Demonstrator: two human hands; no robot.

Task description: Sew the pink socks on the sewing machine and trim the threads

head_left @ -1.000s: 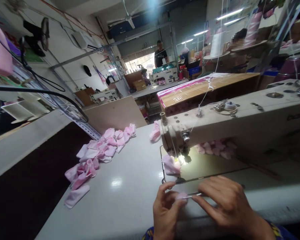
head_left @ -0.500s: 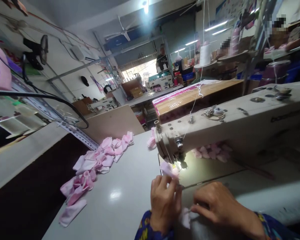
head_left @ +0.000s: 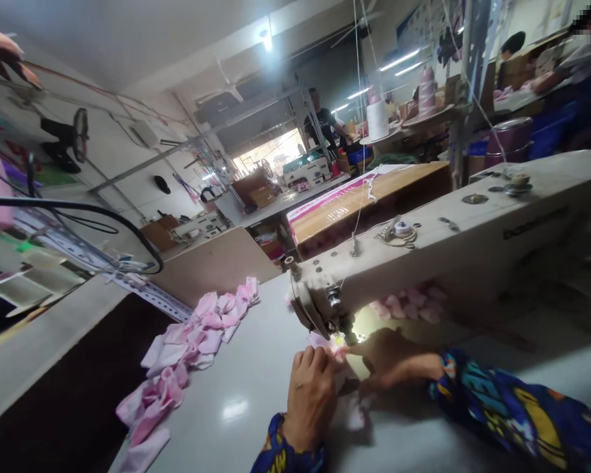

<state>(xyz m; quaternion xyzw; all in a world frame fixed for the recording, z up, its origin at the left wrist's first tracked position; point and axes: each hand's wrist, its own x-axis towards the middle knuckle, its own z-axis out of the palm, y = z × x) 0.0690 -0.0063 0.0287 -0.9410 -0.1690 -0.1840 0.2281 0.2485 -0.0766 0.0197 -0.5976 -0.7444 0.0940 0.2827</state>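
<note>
A small piece of pink fabric (head_left: 317,339) lies under the lit needle area of a white sewing machine (head_left: 423,226). My left hand (head_left: 311,391) is closed on the near edge of this fabric, fingers curled over it. From the right, my right hand (head_left: 391,358) reaches in beside the needle. Its index finger stretches to the fabric and its thumb is apart, while the other fingers are in shadow. Between and below the hands, another pale pink scrap (head_left: 358,415) shows, blurred. A small dark object near my left fingertips is too unclear to name.
A heap of pink fabric pieces (head_left: 197,338) runs along the table's left side. More pink pieces (head_left: 408,303) lie behind the machine arm. Beyond it are a cardboard box (head_left: 369,200) and a white thread cone (head_left: 377,120). Other people are at stations farther back.
My right hand has moved forward and left, from near the table's front to beside the needle. My left hand stays at the fabric. The camera view has shifted somewhat.
</note>
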